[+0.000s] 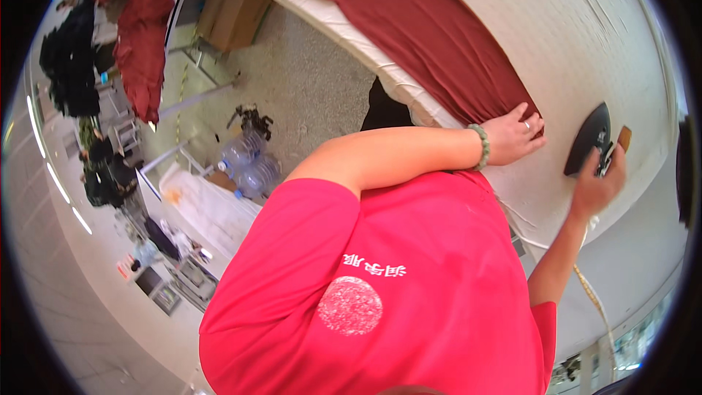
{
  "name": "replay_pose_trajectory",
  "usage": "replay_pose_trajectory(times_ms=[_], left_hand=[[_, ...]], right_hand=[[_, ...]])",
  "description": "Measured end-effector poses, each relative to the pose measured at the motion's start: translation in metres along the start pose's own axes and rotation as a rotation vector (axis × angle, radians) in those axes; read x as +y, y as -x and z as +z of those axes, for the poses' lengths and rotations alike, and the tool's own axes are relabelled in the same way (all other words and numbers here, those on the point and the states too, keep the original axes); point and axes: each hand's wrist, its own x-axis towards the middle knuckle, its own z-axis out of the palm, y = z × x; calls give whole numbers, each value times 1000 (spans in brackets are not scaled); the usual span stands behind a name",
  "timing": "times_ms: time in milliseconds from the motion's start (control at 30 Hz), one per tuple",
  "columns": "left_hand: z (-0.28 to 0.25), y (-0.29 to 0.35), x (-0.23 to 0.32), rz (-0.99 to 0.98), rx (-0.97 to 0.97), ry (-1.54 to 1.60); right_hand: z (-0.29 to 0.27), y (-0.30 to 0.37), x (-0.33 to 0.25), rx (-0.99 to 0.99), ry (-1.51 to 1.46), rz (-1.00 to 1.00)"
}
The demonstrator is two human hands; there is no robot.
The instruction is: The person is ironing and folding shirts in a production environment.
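Note:
A long dark red cloth (431,36) lies along the near side of a padded, pale ironing table (556,36). My left hand (512,137), with a beaded bracelet and a ring, rests on the cloth's right end, its fingers spread apart. Small creases run through the fabric beside it. To the right of the cloth, apart from it, my right hand (603,184) grips the handle of a dark iron (591,139). The iron's pointed tip faces away from me, and its sole is hidden against the table cover.
A pale cord (596,300) hangs near my right forearm. On the floor to the left are clear plastic bottles (250,164) and a white-covered low stand (208,205). Red and black garments (142,44) hang at the far left, near a cardboard box (232,13).

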Motion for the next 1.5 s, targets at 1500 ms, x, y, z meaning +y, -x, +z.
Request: replay_pose_trajectory(times_ms=[1500], left_hand=[[-132, 62, -483, -137, -517, 223]], right_hand=[[93, -117, -170, -908, -139, -63]])
